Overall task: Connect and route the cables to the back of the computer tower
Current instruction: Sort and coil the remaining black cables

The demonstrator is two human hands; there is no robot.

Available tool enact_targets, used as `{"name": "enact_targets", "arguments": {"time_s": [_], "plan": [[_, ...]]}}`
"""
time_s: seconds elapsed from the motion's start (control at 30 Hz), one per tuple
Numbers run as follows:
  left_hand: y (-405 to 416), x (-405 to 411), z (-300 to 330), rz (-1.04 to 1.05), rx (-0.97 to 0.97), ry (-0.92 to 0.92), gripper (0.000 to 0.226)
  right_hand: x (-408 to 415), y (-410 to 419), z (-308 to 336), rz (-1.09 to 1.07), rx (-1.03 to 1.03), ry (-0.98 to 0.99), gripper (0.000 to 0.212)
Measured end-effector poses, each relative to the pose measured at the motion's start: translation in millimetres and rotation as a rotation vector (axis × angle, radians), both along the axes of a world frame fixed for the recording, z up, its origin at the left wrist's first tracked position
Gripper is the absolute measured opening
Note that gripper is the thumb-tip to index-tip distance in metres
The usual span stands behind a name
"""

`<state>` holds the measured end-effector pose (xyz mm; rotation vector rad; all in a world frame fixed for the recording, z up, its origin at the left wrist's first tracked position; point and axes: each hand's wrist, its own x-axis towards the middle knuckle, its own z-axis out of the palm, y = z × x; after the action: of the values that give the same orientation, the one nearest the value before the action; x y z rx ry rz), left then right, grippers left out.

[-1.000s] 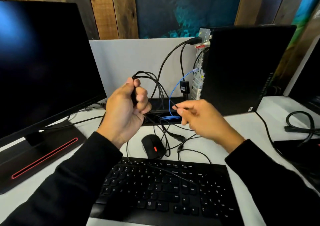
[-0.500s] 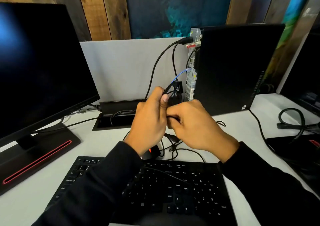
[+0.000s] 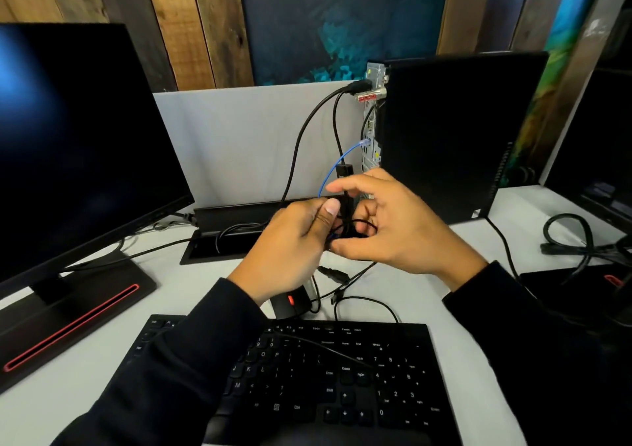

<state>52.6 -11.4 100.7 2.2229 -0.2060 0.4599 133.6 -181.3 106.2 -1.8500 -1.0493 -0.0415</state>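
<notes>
While both hands meet above the desk [image 3: 403,274], the left hand [image 3: 290,244] pinches a bundle of black cables [image 3: 345,221] between thumb and fingers. The right hand [image 3: 393,227] curls loosely around the same bundle, just in front of the computer tower [image 3: 455,131], behind the keyboard [image 3: 342,377].

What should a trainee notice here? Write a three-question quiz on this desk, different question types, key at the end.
1. True or false: the blue cable is plugged into the back of the computer tower.
2. Multiple choice: the left hand grips
A. the mouse
B. a bundle of black cables
C. the keyboard
3. Fill in: the monitor stands to the ____ of the tower.

Key
1. True
2. B
3. left
</notes>
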Motion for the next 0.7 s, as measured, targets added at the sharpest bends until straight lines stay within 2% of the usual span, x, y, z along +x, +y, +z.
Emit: {"name": "enact_targets", "arguments": {"time_s": [0.07,0.1,0.13,0.2,0.23,0.3,0.37,0.43,0.5,0.7], "plan": [[3,-2,4,-0.036,-0.138,0.079,0.057,6,-9,1,0.049,0.034,0.077,0.073],[3,-3,7,-0.082,-0.217,0.125,0.062,8,-10,1,0.021,0.003,0.047,0.072],[1,-4,9,-0.133,-0.288,0.158,0.064,9,-8,0,-0.037,-0.064,-0.035,0.065],[-6,-4,11,-0.23,-0.449,0.22,0.06,9,1,-7,-0.154,-0.159,-0.194,0.033],[-7,-3,11,-0.269,-0.546,0.254,0.053,11,4,-10,-0.183,-0.167,-0.187,0.024],[-4,0,9,-0.335,-0.734,0.313,0.044,16,4,-13,-0.108,-0.095,-0.006,0.019],[6,1,3,-0.408,-0.867,0.346,0.043,16,-4,-11,0.156,0.088,0.354,0.019],[16,2,-4,-0.498,-0.923,0.359,0.043,9,-12,-7,0.428,0.263,0.699,0.011],[22,3,-9,-0.552,-0.919,0.35,0.043,8,-17,-5,0.505,0.345,0.829,0.011],[20,3,-10,-0.477,-0.88,0.269,0.029,19,-18,-3,0.238,0.37,0.656,0.011]]}}
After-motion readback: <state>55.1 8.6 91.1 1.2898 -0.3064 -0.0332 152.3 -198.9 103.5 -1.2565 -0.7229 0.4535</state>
